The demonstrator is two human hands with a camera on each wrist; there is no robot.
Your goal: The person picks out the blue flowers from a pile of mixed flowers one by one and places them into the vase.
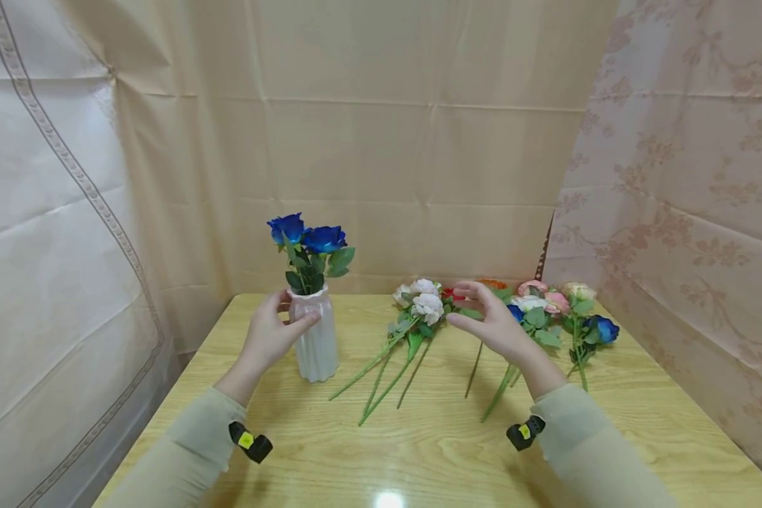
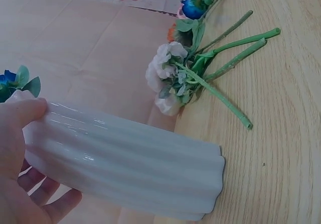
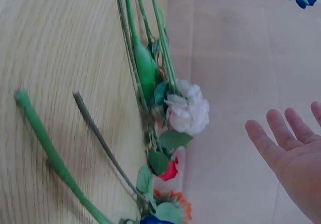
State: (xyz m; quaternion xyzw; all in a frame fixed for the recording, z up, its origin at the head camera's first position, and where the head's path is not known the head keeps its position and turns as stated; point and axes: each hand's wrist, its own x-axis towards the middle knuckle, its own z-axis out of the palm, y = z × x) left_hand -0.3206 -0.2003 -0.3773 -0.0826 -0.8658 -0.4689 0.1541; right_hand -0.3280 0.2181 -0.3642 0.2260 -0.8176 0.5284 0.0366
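Toward the left of the table, in the head view, a white fluted vase (image 1: 317,356) stands upright with two blue roses (image 1: 324,240) in its mouth. My left hand (image 1: 271,335) holds the vase near its neck. The left wrist view shows the thumb on one side of the glossy vase (image 2: 130,158) and the fingers curved round the other. My right hand (image 1: 494,324) hovers over the loose flowers with its fingers apart and nothing in them. In the right wrist view, that hand (image 3: 296,158) is apart from the white flower (image 3: 188,108).
White flowers (image 1: 428,308) with long green stems lie at mid-table. On the right lie pink flowers (image 1: 557,303), a blue rose (image 1: 603,329) and an orange flower (image 1: 492,283). A beige curtain (image 1: 413,155) hangs behind the wooden table (image 1: 330,451).
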